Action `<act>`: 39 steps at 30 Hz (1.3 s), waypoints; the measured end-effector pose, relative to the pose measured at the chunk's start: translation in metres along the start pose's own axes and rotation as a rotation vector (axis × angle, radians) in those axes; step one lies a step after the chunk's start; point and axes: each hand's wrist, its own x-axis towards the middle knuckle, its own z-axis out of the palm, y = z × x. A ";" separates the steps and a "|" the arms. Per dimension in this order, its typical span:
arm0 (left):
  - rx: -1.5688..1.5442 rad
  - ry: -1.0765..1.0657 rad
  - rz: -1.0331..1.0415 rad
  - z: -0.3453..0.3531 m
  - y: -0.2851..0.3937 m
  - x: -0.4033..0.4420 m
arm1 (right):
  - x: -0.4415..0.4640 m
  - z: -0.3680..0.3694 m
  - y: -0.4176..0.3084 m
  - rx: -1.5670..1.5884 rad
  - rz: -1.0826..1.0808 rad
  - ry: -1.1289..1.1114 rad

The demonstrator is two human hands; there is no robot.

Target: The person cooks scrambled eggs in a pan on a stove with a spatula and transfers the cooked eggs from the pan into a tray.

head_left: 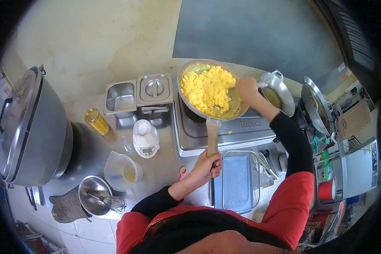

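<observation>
My left hand (pixel 207 165) is wrapped around the wooden handle (pixel 213 137) of a wide frying pan (pixel 186 95) on the stove. Soft yellow lumps that look like scrambled egg (pixel 209 86) fill much of the pan. Over its right rim, my right hand (pixel 247 89) is closed on a pale-handled stirring utensil (pixel 262 84). The utensil's working end is at the egg and mostly hidden, so its exact kind does not show.
Left of the Rinnai stove (pixel 241 131) stand lidded steel containers (pixel 155 86), a kitchen scale (pixel 146 142), a yellow can (pixel 96 121), a plastic jug (pixel 118 169), a bowl (pixel 86 186) with a whisk (pixel 114 203), and a large pot (pixel 42 127). A wire basket (pixel 240 182) lies in front; a wok (pixel 283 91) sits right.
</observation>
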 end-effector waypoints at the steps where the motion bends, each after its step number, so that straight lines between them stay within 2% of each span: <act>1: 0.003 -0.002 0.005 0.001 0.000 0.000 | 0.015 -0.001 0.013 0.007 -0.003 0.012; 7: 0.003 0.014 -0.013 0.003 0.001 0.000 | 0.036 -0.037 0.039 0.093 0.055 0.046; 8: -0.001 0.009 -0.009 0.001 0.001 0.000 | 0.036 -0.035 0.035 0.148 0.068 0.035; 10: -0.005 0.003 -0.002 -0.001 -0.001 0.000 | 0.023 0.001 0.005 0.094 0.006 0.203; 12: -0.005 -0.018 -0.018 -0.003 0.001 0.001 | 0.015 0.015 -0.029 0.083 -0.093 0.085; 15: -0.002 -0.012 -0.029 -0.002 0.002 0.001 | -0.007 -0.025 -0.016 0.099 -0.095 0.121; 16: -0.004 -0.009 -0.035 -0.002 0.001 0.000 | -0.018 -0.061 -0.002 0.038 -0.168 0.027; 19: -0.028 -0.028 -0.025 -0.003 0.002 0.001 | -0.049 -0.101 0.010 0.068 -0.178 0.024; 20: -0.027 -0.025 -0.024 -0.003 0.003 0.000 | -0.059 -0.100 0.000 0.067 -0.179 0.021; 22: -0.026 -0.023 -0.023 -0.003 0.003 0.000 | -0.075 -0.099 -0.035 0.063 -0.310 0.062; 25: -0.029 0.010 0.001 -0.001 -0.001 0.000 | -0.059 -0.057 -0.078 0.190 -0.289 0.142; 27: -0.016 0.029 0.040 0.001 -0.003 0.000 | -0.024 -0.041 -0.077 0.240 -0.092 0.100; 31: -0.029 0.007 0.064 0.003 -0.006 0.002 | 0.024 -0.031 -0.005 0.327 -0.001 0.096; 33: -0.034 0.024 0.045 0.003 -0.006 0.001 | 0.023 -0.062 0.026 0.236 0.053 -0.140; 34: -0.036 0.021 0.044 0.003 -0.005 0.002 | 0.014 -0.077 0.034 0.232 0.054 -0.141; 36: -0.045 0.000 0.032 0.003 -0.004 0.001 | -0.015 -0.095 0.034 0.125 -0.080 -0.276; 38: -0.041 0.008 0.013 0.004 -0.002 0.000 | -0.050 -0.093 0.008 0.046 -0.226 -0.247; 39: -0.033 0.017 -0.003 0.004 0.000 0.000 | -0.068 -0.090 -0.020 0.021 -0.132 -0.113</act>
